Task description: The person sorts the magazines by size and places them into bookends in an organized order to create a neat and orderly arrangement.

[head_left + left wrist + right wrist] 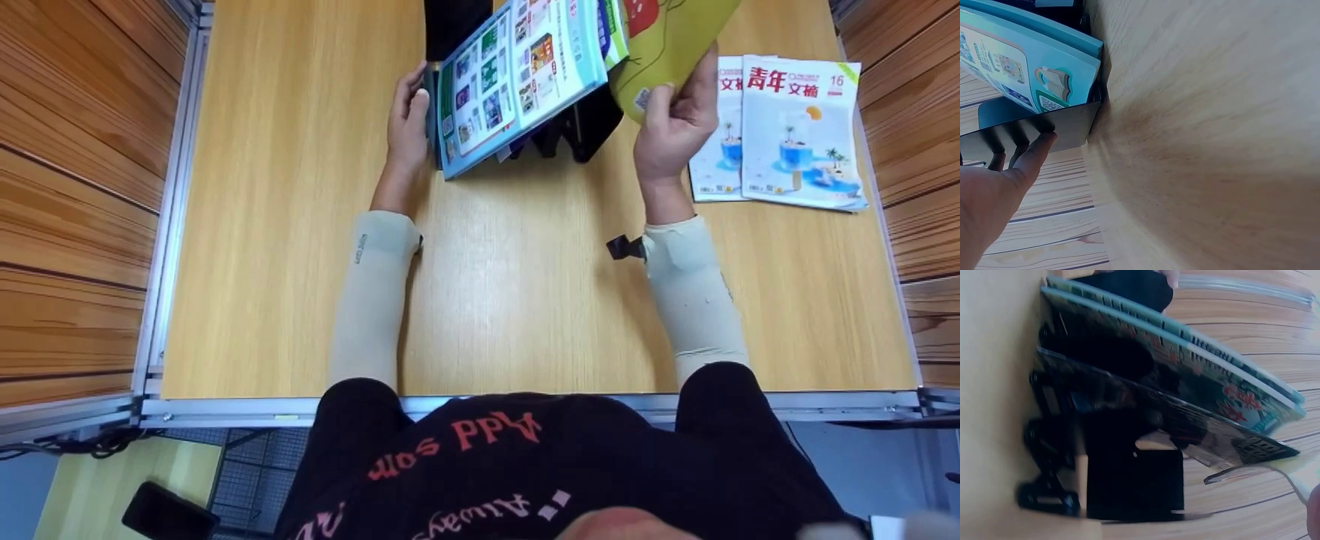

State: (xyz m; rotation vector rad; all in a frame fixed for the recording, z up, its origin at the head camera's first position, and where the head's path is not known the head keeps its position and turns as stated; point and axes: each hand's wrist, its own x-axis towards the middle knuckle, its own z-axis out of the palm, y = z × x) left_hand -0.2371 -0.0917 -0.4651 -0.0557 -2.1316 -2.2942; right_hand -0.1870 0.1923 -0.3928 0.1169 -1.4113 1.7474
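Note:
My left hand (409, 124) rests against the outer side of a black expandable bookend rack (1075, 126); in the left wrist view the extended fingers touch its end panel. Light-blue books (517, 75) lean in the rack, covers facing up and toward me. My right hand (675, 127) pinches the lower edge of a yellow-green booklet (686, 45), thumb on its front. The booklet is tilted at the rack's right end, next to a green-and-white book edge (617, 34). In the right wrist view, the rack's other end panel (1134, 486) and its hinged links (1044, 455) show beneath a dark-covered book (1207, 444).
Two white magazines with a blue island picture (802, 135) lie overlapping on the wooden table (525, 300), right of my right hand. Metal rails (172, 187) and wood-patterned walls border the table. A dark phone-like object (169, 512) lies below at the left.

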